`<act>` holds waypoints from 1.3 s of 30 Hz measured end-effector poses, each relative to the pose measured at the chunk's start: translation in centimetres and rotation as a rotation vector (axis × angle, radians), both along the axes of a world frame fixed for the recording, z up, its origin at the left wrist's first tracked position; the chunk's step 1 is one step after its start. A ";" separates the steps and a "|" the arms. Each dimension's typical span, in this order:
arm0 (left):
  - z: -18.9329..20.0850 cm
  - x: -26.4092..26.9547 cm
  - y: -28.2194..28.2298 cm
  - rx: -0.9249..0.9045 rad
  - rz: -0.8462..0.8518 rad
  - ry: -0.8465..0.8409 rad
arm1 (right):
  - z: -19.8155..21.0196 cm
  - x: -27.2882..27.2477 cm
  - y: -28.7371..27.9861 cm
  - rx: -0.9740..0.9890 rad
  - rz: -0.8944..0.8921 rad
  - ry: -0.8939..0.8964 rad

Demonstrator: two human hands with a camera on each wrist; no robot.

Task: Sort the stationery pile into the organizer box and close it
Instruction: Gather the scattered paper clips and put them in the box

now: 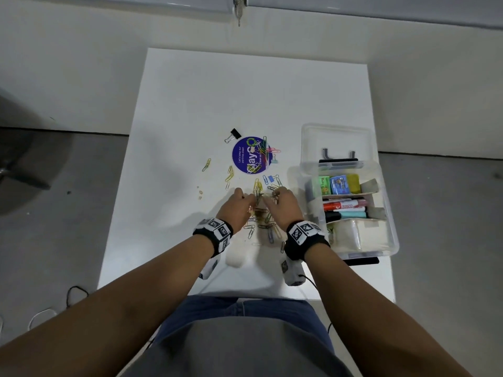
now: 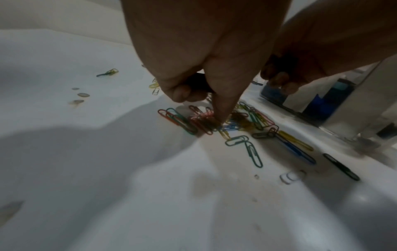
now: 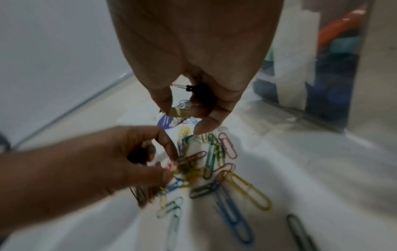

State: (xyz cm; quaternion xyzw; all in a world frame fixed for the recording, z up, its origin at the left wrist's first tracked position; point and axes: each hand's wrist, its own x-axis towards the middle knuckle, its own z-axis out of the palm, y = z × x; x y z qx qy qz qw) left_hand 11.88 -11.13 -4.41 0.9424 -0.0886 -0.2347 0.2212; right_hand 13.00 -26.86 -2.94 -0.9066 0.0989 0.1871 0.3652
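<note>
Left fingers: the left hand [image 1: 236, 210] has thumb and forefinger pinched together, tips [image 2: 222, 115] pressed down into the tangle of paper clips [image 2: 217, 122]. It looks like a pinch on a red or pink clip, though blur at the tips leaves me unsure how many it grips.

Right fingers: the right hand [image 1: 283, 206] is curled round a small bundle [image 3: 182, 111], a yellowish clip and what seems to be a black binder clip with wire handles, kept in the palm so the free fingertip [image 3: 203, 130] can go on picking.

Why low and close: both hands hover just over the same heap, so each clip is lifted only a little before it joins the collected bunch.

Clip heap: the coloured paper clips lie flat and overlapping on the white bench [image 1: 190, 104], mostly under and just nearer than the hands; a few are strewn farther out.

Round sticker: a blue disc [image 1: 249, 156] beyond the hands carries more clips, with a black binder clip [image 1: 233, 134] just beside it.

Organizer box: the clear box [image 1: 388, 213] stands at the right, lid open and upright behind it, handy to the right hand for dropping in. Erasers and markers already fill its compartments.

Stage: judged as gathering clips; closing is not yet due.
</note>
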 end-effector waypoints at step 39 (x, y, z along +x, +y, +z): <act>11.7 5.3 -11.4 -0.314 0.142 0.269 | 10.9 -2.6 -17.8 -0.186 0.026 -0.084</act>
